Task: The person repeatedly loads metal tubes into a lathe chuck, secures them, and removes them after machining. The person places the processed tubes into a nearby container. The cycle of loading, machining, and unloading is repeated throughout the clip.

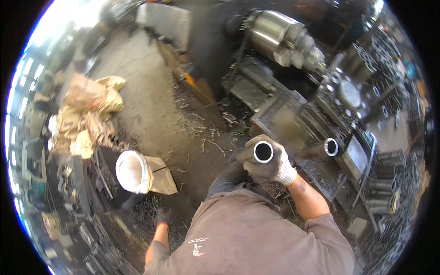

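Note:
My right hand (278,167), in a grey and white knit glove, is in front of my body with its fingers wrapped round a metal tube (263,162). The open end of this tube faces up, showing a bright rim and a dark bore. Low on the left hangs my left hand (163,216), in a dark glove. It is small and smeared, so its fingers cannot be made out. A second metal tube (331,155) rests on the machine to the right of my right hand.
Ahead stands a lathe-like machine with a large shiny cylinder (273,32). Curled metal chips (213,140) litter the floor. On the left are a white bucket (131,172) and crumpled brown paper bags (89,98). Several tubes (384,184) are stacked at the right.

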The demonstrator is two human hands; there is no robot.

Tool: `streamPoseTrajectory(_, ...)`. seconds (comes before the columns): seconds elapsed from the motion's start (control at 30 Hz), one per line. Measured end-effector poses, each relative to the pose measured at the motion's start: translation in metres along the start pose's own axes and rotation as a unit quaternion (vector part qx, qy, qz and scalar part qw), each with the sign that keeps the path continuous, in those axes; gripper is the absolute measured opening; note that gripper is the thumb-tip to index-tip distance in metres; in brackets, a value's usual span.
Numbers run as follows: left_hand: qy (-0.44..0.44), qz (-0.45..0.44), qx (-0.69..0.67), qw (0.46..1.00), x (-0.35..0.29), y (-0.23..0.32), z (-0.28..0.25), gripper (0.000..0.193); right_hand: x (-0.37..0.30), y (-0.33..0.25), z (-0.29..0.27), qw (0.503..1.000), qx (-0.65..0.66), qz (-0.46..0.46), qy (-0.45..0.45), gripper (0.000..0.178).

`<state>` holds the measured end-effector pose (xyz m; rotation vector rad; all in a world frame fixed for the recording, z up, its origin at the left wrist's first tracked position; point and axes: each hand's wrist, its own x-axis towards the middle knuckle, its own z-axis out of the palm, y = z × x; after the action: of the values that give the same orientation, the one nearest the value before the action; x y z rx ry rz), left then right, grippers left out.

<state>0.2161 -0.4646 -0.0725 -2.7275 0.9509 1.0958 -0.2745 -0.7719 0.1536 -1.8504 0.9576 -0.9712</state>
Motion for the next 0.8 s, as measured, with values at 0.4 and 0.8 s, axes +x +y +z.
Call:
streamPoseTrajectory(0.4, -0.003, 0.311, -0.353, 0.882, -0.098, 0.151, -0.079, 0.093, 0.033, -0.076, 0.207, 0.971, 0.074, 0.022, -0.226, 0.038)
streamPoseTrajectory(0.8, 0.163, -0.086, -0.462, 0.868, -0.058, -0.202, 0.106, 0.053, 0.022, -0.182, 0.483, 0.842, 0.024, -0.019, -0.539, 0.032)
